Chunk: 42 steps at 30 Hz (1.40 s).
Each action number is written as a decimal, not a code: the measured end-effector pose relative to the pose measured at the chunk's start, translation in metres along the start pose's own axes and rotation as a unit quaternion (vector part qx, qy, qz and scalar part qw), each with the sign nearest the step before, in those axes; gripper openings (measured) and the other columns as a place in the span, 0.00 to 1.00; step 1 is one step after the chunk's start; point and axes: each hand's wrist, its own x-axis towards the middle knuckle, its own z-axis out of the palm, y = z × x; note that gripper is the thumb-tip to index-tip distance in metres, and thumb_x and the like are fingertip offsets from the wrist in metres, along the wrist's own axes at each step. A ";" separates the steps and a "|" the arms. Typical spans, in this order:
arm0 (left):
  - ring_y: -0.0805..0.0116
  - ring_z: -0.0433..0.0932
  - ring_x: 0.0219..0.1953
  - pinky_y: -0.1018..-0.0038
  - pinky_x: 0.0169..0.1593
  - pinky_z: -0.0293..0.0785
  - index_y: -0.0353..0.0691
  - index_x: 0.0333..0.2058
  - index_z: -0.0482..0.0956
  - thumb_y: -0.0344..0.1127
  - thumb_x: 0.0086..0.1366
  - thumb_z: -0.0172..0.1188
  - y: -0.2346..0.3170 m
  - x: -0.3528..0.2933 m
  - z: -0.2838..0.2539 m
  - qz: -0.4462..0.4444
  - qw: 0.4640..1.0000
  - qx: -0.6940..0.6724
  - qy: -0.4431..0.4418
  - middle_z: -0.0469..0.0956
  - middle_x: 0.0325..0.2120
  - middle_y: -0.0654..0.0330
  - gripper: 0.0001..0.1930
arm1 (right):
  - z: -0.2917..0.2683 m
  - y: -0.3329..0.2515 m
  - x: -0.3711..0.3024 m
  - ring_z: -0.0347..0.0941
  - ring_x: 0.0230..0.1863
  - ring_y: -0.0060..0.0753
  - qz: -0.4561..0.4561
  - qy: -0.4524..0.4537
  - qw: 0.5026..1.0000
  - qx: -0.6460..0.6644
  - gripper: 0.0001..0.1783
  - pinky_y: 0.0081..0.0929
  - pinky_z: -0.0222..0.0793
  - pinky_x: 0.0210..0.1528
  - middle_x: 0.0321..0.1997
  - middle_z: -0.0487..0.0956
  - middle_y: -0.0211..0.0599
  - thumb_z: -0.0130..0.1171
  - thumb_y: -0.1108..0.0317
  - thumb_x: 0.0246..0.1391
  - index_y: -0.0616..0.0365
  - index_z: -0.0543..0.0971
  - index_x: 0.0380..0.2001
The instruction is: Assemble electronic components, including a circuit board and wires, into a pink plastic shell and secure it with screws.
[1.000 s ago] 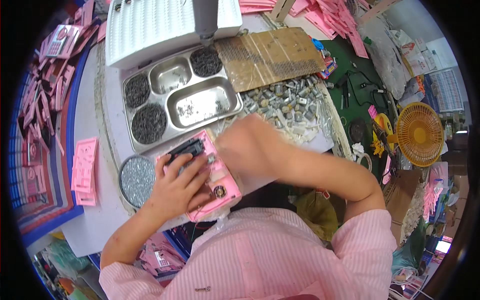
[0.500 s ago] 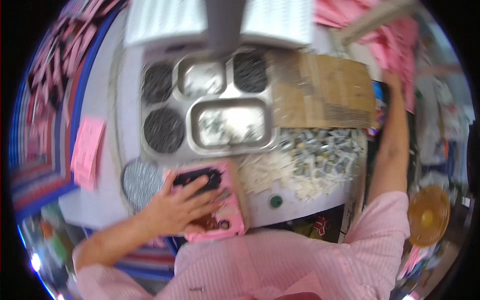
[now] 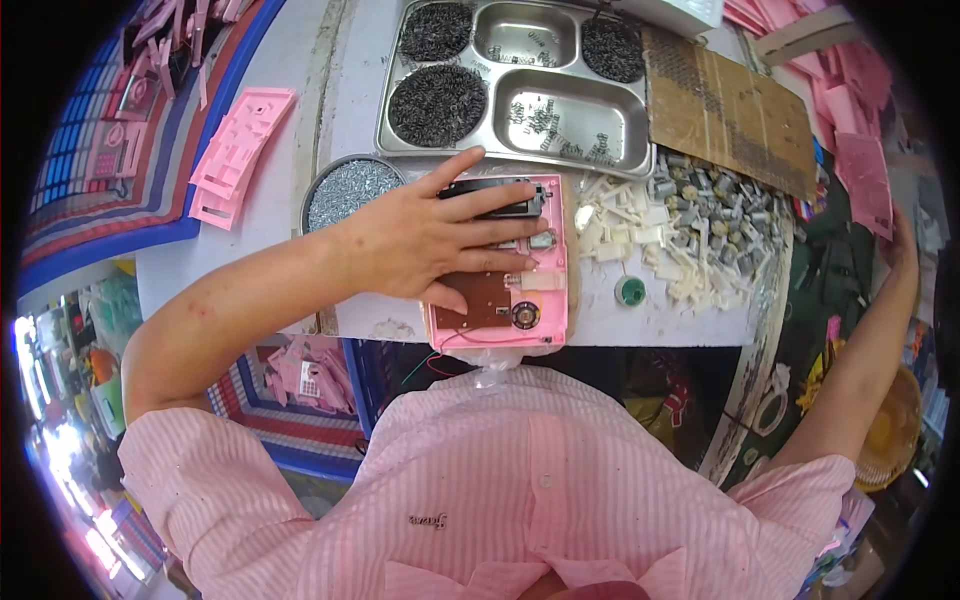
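My left hand (image 3: 425, 240) lies with fingers spread across an open pink plastic housing (image 3: 555, 315) near the table's front edge. Inside the housing are a black compartment (image 3: 505, 200), a brown circuit board (image 3: 480, 298), a small motor (image 3: 541, 241) and a round dark part (image 3: 525, 315). Thin wires hang from its lower left corner. Far to the right, my right hand (image 3: 899, 243) is closed on the lower end of a flat pink plastic panel (image 3: 865, 185); its fingers are partly hidden. Behind that panel is a heap of pink plastic parts (image 3: 835, 75).
A metal compartment tray (image 3: 490, 135) holds dark screws. Left of the housing stands a round dish (image 3: 352, 190) of silvery small parts. White plastic pieces (image 3: 625, 225), small motors (image 3: 715, 215), cardboard (image 3: 730, 105) and a green cap (image 3: 630, 291) lie rightward. Pink panels (image 3: 240, 155) lean at left.
The view has shifted, and the tray now appears higher up. My right hand has drawn back from the pink heap with a panel. My left hand stays on the housing.
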 end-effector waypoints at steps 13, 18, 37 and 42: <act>0.67 0.79 0.46 0.70 0.50 0.75 0.32 0.58 0.71 0.58 0.66 0.59 0.038 -0.028 -0.030 -0.209 0.485 -0.809 0.259 0.78 0.49 0.54 0.35 | 0.444 0.009 -0.475 0.74 0.49 0.29 -0.611 -0.233 0.751 -0.092 0.25 0.28 0.70 0.52 0.52 0.79 0.38 0.62 0.72 0.53 0.61 0.75 0.56; 0.69 0.80 0.45 0.73 0.51 0.76 0.29 0.60 0.67 0.39 0.64 0.66 0.065 -0.029 -0.052 -0.295 0.525 -0.714 0.358 0.80 0.46 0.53 0.31 | 0.508 0.019 -0.507 0.74 0.41 0.25 -0.597 -0.146 0.789 0.028 0.32 0.25 0.71 0.43 0.42 0.79 0.37 0.64 0.74 0.55 0.61 0.67 0.63; 0.56 0.82 0.25 0.67 0.29 0.76 0.26 0.65 0.60 0.39 0.62 0.67 0.131 -0.013 0.020 -0.514 0.750 -0.295 0.295 0.81 0.28 0.48 0.39 | 0.499 0.125 -0.532 0.74 0.17 0.44 -0.450 -0.264 0.835 -0.172 0.26 0.35 0.66 0.21 0.16 0.75 0.42 0.61 0.58 0.61 0.47 0.72 0.62; 0.60 0.78 0.18 0.69 0.24 0.74 0.27 0.62 0.67 0.39 0.62 0.67 0.149 -0.014 0.047 -0.539 0.739 -0.239 0.326 0.78 0.19 0.53 0.34 | 0.499 0.108 -0.550 0.72 0.14 0.44 -0.502 -0.208 0.744 -0.388 0.28 0.38 0.67 0.22 0.13 0.74 0.40 0.61 0.59 0.60 0.42 0.73 0.64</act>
